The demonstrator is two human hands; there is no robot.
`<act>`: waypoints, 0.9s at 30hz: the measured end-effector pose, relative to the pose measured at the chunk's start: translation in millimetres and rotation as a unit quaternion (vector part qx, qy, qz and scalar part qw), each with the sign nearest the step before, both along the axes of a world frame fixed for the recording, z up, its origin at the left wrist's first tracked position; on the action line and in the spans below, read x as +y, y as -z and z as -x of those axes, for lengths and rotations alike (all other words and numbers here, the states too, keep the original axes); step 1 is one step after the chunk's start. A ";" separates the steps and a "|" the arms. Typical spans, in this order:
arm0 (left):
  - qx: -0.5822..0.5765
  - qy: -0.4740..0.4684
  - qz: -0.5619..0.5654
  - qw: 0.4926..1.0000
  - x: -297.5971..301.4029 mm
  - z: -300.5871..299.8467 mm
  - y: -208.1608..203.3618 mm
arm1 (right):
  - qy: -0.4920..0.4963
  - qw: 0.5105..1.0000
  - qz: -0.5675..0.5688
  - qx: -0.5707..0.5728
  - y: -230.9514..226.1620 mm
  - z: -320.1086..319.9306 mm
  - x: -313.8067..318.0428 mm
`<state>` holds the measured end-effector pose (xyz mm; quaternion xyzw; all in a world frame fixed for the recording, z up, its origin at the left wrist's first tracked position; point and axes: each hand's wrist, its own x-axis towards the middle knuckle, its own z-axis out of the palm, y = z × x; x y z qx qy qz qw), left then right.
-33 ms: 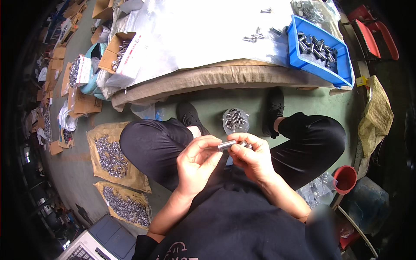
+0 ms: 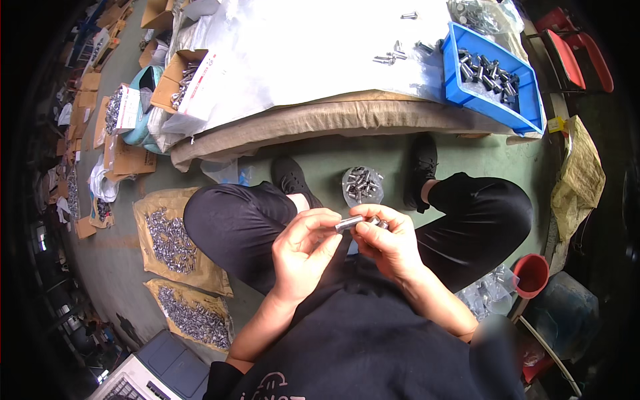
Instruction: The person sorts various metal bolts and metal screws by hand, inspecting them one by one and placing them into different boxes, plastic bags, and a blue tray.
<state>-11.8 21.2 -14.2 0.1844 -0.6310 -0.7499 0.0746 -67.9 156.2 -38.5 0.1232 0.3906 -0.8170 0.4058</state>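
Above my lap, a shiny metal cylinder (image 2: 349, 224) lies between my two hands. My left hand (image 2: 299, 257) has its thumb and bent fingers round the left end of it. With thumb and forefinger my right hand (image 2: 395, 250) pinches the right end. More short metal pieces (image 2: 380, 224) stick out between the right hand's curled fingers; their exact shape is partly hidden. On the floor between my shoes stands a clear plastic bag (image 2: 363, 187) holding many similar metal pieces.
A table (image 2: 300, 60) covered in white sheeting is ahead, with a blue bin (image 2: 493, 110) of metal parts at its right. Cardboard box (image 2: 175, 83) sits at its left edge. Yellow sacks (image 2: 213, 283) with piled parts lie left; a red bucket (image 2: 531, 277) stands right.
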 end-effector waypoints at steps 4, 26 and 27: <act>0.098 0.067 0.335 0.935 -6.3 3.7 4.4 | -0.011 0.999 0.033 -0.039 10.0 2.5 1.9; -0.365 0.111 0.317 0.868 9.3 41.5 197.8 | -0.278 0.834 -0.468 0.088 168.2 52.3 -39.1; -0.333 0.084 0.323 0.882 9.5 38.0 207.8 | -0.312 0.793 -0.510 0.117 166.7 55.3 -45.5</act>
